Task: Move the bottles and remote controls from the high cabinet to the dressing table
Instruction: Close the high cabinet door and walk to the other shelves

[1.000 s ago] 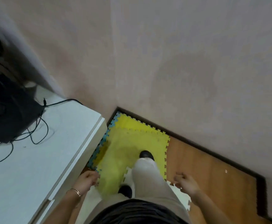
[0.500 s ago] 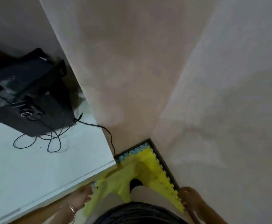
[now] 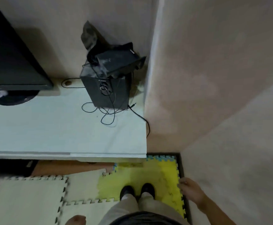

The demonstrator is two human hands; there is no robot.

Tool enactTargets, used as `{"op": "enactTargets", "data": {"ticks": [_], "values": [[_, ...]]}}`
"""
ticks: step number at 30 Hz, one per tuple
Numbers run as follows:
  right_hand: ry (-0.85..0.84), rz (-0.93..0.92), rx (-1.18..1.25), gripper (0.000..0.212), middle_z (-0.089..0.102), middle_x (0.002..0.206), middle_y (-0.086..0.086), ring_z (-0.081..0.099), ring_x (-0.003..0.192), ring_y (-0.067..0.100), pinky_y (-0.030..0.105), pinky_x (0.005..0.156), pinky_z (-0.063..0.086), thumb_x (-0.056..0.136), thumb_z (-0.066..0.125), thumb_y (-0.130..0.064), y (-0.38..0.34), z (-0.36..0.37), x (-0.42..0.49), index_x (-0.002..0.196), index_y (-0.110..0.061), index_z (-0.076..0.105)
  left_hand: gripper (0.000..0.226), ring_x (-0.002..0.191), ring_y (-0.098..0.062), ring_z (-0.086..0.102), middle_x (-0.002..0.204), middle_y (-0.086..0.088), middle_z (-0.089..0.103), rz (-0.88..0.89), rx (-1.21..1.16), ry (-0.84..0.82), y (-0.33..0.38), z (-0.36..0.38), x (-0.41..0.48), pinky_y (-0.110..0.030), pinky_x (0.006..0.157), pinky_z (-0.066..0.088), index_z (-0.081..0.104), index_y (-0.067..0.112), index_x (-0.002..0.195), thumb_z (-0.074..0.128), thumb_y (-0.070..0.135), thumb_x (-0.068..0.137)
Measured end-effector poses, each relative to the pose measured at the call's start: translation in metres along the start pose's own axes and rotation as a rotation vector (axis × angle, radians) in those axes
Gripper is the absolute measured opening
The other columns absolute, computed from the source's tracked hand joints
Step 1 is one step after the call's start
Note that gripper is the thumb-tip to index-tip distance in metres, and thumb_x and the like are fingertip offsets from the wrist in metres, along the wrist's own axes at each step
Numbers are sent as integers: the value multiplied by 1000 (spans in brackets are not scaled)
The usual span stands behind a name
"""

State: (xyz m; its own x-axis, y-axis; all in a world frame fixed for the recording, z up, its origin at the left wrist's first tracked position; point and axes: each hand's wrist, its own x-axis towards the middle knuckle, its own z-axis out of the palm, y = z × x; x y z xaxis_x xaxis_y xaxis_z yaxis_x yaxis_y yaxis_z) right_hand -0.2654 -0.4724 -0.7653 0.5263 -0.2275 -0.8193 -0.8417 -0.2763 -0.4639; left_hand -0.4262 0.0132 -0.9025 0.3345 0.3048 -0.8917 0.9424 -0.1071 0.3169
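Observation:
No bottle or remote control shows in the head view. My right hand (image 3: 191, 190) hangs at my side over the edge of the yellow foam mat (image 3: 148, 174), with its fingers loosely apart and nothing in it. Only the knuckles of my left hand (image 3: 76, 219) show at the bottom edge, so its grip cannot be read. I stand facing a white tabletop (image 3: 51, 132), both hands below its level and apart from it.
A black speaker (image 3: 107, 88) with loose cables (image 3: 106, 114) stands at the tabletop's back right. A dark monitor (image 3: 10, 59) on a round base is at the left. A pinkish wall (image 3: 222, 78) closes the right side. Cream foam mats (image 3: 27, 200) cover the floor.
The view has swung left, so the tabletop, speaker and monitor now lie ahead. My feet stand side by side on the yellow mat. Both hands still hang empty at my sides.

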Motion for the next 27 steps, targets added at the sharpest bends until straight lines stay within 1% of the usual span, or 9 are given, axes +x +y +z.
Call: {"op": "enactTargets", "data": {"ticks": [5,9,13,16,18,20,23,25,27], "values": [[-118,83,-143,17,48,68,4,44,54,16,23,49,34,87,58,-4,30,14,-6,104,0,56,19,72,-23,51,95,-15,55,61,56,-37,-26,73,-76,-26,59,32,59,0,103,49,11,91],[-115,123,-190,7,58,97,15,50,64,16,19,51,37,82,67,-7,37,-11,2,81,-5,60,12,70,-23,51,92,-15,54,24,1,-99,133,61,-104,-26,60,31,59,3,90,49,11,90],[-208,26,-291,8,49,77,5,45,60,10,17,49,38,90,55,-9,-28,-39,5,82,-7,54,24,72,-22,52,95,-14,57,195,-175,54,164,95,-133,-22,47,38,58,-2,109,48,11,92],[-215,-267,-380,20,53,87,8,45,61,8,3,40,35,90,53,-1,-109,-61,6,108,7,57,24,82,-22,57,98,-13,61,320,-146,150,213,90,-161,-21,55,39,58,1,112,49,11,92],[-208,-492,-383,31,54,103,14,51,74,12,-2,47,38,90,52,3,-169,-75,0,121,8,52,21,85,-21,59,100,-11,63,455,-188,238,252,87,-183,-21,62,42,61,6,108,51,12,90],[-218,-734,-317,29,58,110,19,52,90,18,-2,57,42,90,51,5,-233,-85,-29,117,-5,55,13,86,-21,62,103,-11,66,649,-239,305,292,83,-214,-20,67,47,64,15,97,54,11,89],[-293,-1148,-265,32,63,98,1,61,86,5,-3,69,44,88,56,0,-319,-99,-105,91,-31,57,18,87,-10,65,99,4,70,954,-269,416,359,69,-283,-1,61,45,62,27,88,57,10,87],[-332,-1402,-243,31,69,93,-7,63,84,-10,-1,75,45,86,60,-5,-361,-109,-166,90,-36,59,21,87,-3,66,93,12,73,1174,-302,483,400,54,-347,5,65,43,63,30,90,58,10,86],[-361,-1644,-181,29,72,95,-5,65,89,-6,4,80,48,86,62,-8,-392,-121,-225,92,-36,63,22,88,3,66,99,20,70,1423,-346,570,431,37,-411,2,69,46,64,28,94,57,9,86]]}}
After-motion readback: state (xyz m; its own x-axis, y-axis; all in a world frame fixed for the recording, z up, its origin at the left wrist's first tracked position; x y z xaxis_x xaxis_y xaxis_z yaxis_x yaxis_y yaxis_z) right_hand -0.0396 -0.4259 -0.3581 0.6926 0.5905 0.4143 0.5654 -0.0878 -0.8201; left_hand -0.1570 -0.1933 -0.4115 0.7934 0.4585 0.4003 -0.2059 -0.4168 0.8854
